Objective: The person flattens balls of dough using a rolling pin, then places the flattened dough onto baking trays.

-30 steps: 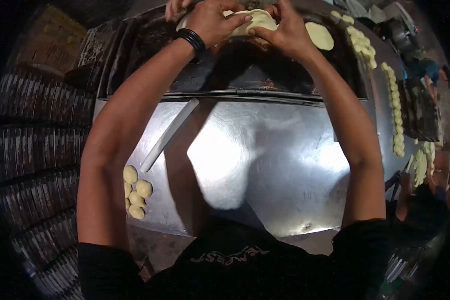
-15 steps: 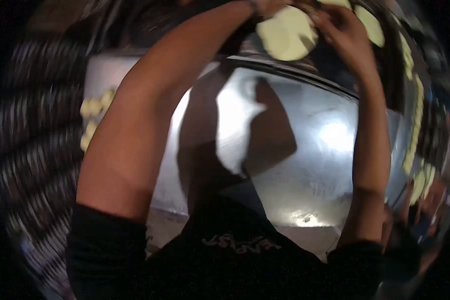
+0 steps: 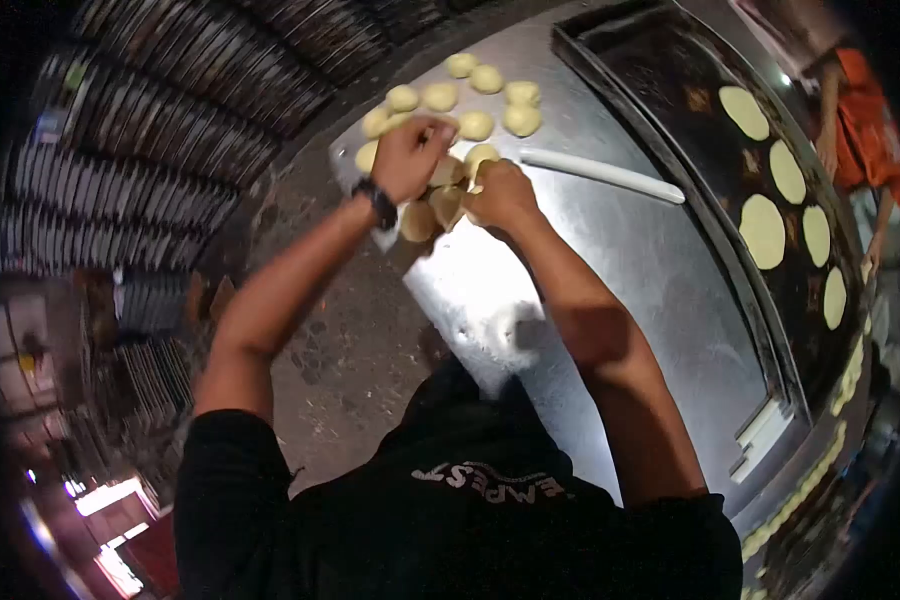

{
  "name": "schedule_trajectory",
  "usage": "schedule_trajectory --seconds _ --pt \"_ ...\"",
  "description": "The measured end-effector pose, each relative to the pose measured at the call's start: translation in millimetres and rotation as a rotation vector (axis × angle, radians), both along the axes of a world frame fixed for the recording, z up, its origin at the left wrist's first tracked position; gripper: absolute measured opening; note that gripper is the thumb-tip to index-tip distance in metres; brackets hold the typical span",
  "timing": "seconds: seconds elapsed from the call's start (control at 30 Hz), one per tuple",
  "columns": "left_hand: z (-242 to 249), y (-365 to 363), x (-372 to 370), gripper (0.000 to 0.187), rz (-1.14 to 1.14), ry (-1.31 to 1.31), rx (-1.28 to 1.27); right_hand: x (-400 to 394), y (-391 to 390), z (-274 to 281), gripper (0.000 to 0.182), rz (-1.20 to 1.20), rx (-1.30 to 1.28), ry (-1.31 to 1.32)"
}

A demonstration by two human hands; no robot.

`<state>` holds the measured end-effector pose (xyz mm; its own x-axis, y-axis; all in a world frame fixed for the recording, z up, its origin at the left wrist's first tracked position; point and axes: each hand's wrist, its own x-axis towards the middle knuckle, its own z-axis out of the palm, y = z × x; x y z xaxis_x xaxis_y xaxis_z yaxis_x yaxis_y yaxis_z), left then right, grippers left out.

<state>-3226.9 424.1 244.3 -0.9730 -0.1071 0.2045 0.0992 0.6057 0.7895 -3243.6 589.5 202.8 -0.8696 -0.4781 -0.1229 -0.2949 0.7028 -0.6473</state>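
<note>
A cluster of pale yellow dough balls (image 3: 439,97) lies at the far left end of the metal table (image 3: 650,330). My left hand (image 3: 410,160), with a dark band at the wrist, is over the cluster, its fingers curled in; whether anything is in them is hidden. To its right, my right hand (image 3: 505,197) has its fingers closed at a dough ball (image 3: 481,158), partly covering it. More balls in shadow, such as one dough ball (image 3: 418,221), lie below and between my hands. A white rolling pin (image 3: 605,177) rests on the table to the right of my hands.
On the right is a dark griddle (image 3: 700,150) with a raised rim, bearing several flat dough rounds (image 3: 762,232). A person in an orange top (image 3: 865,125) stands beyond it. White bars (image 3: 763,437) lie at the griddle's near corner. Stacked racks (image 3: 170,130) fill the left.
The view has swung left from the griddle to the dough balls. Both my hands have left the flat dough round at the griddle and are now among the balls.
</note>
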Motion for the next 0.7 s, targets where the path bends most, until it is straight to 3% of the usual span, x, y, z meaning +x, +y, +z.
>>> schedule_trajectory --seconds 0.03,0.1,0.13,0.17,0.23,0.27,0.3,0.33,0.37,0.4,0.43,0.47,0.53,0.57,0.6,0.7 --pt "-7.8 -0.5 38.3 0.033 0.090 -0.045 0.091 5.5 6.7 -4.0 0.031 0.008 -0.090 0.061" --pt "-18.4 16.3 100.8 0.027 0.176 -0.219 0.342 27.4 27.6 -10.9 0.023 -0.048 -0.424 -0.140" --pt "-26.6 31.2 120.9 0.028 0.193 -0.227 0.539 43.6 40.9 -9.1 0.023 -0.106 -0.476 -0.070" --pt "-32.9 50.1 135.0 0.032 0.197 -0.237 0.734 62.9 55.8 -5.5 0.024 -0.174 -0.529 0.002" --pt "-28.2 99.4 155.8 0.046 0.185 -0.316 0.944 111.4 96.2 5.6 0.026 -0.387 -0.646 -0.227" --pt "-30.9 128.8 162.0 0.044 0.082 -0.275 1.023 139.4 118.2 20.3 0.027 -0.432 -0.691 -0.181" --pt "-32.7 153.3 167.1 0.041 -0.034 -0.241 1.101 170.3 131.2 54.1 0.025 -0.526 -0.906 -0.255" --pt "-32.3 170.1 172.4 0.036 -0.199 -0.392 1.107 192.4 151.5 52.3 0.026 -0.602 -1.003 -0.251" --pt "-29.9 187.9 176.6 0.031 -0.380 -0.546 1.098 213.2 172.9 47.6 0.026 -0.685 -1.106 -0.229" --pt "-34.0 210.4 181.9 0.019 -0.415 -0.590 1.032 234.2 196.3 42.0 0.025 -0.815 -0.986 -0.263" --pt "-27.7 225.3 182.5 0.012 -0.496 -0.396 0.620 253.5 219.6 34.3 0.024 -0.945 -0.877 -0.296" --pt "-41.4 238.8 182.8 0.014 -0.653 -0.197 0.406 266.1 236.9 26.8 0.023 -1.077 -0.772 -0.338" --pt "-72.9 252.4 178.6 0.016 -0.851 0.282 -0.054 271.0 257.4 5.9 0.022 -0.847 -0.142 0.135" --pt "-68.0 250.0 179.6 0.021 -0.881 0.220 -0.165 273.3 266.0 2.2 0.022 -0.704 0.197 0.316" --pt "-61.9 251.0 165.9 0.022 -0.902 0.255 -0.111 260.1 263.8 14.9 0.023 -0.702 0.267 0.391" --pt "-47.8 226.9 132.6 0.023 -0.888 0.231 0.008 215.2 234.2 64.9 0.023 -0.817 -0.008 0.761"
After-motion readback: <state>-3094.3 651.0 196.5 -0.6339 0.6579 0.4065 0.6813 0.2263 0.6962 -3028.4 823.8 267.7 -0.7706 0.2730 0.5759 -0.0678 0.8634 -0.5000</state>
